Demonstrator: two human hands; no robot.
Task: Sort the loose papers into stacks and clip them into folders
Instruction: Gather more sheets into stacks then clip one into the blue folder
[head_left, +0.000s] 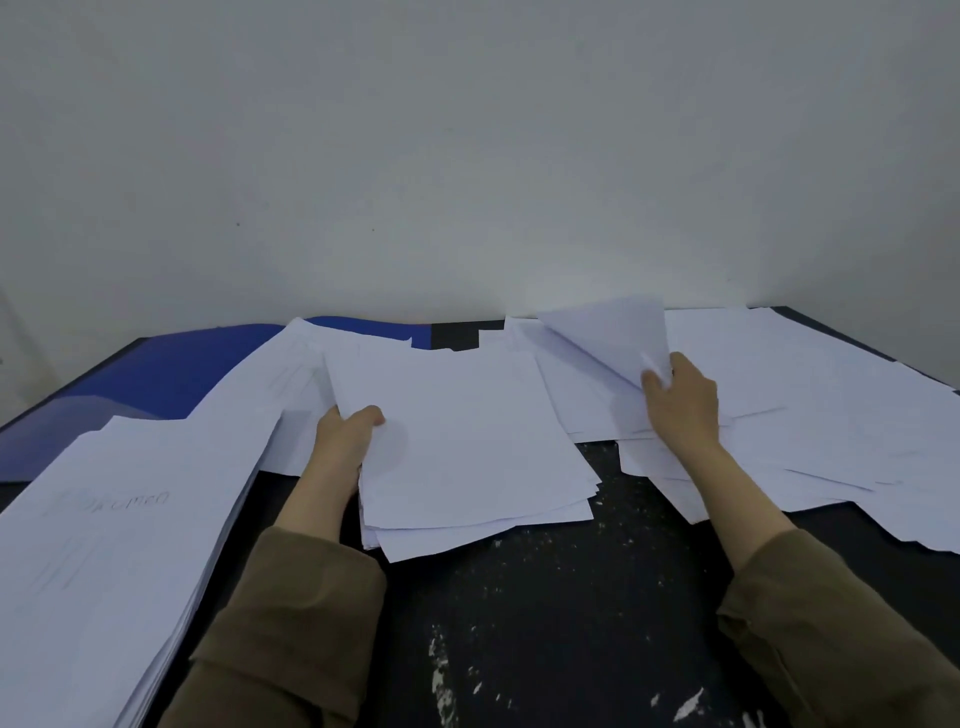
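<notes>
The lifted sheet (618, 332) stands curled above the loose spread (779, 395), to the right of the gathered stack (467, 447) and slightly farther back, its long axis running away from the person. The right hand (680, 400) pinches its near edge; the left hand (348, 431) grips the stack's left edge. I judge the sheet travels leftward onto that stack, with 1 blue folder (171, 369) waiting beyond it.

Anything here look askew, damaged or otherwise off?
The held stack, gripped by the left hand, is fanned with uneven edges. The loose papers on the right lie overlapped at odd angles, one sheet lifted by the right hand. The black tabletop shows white scuffs.
</notes>
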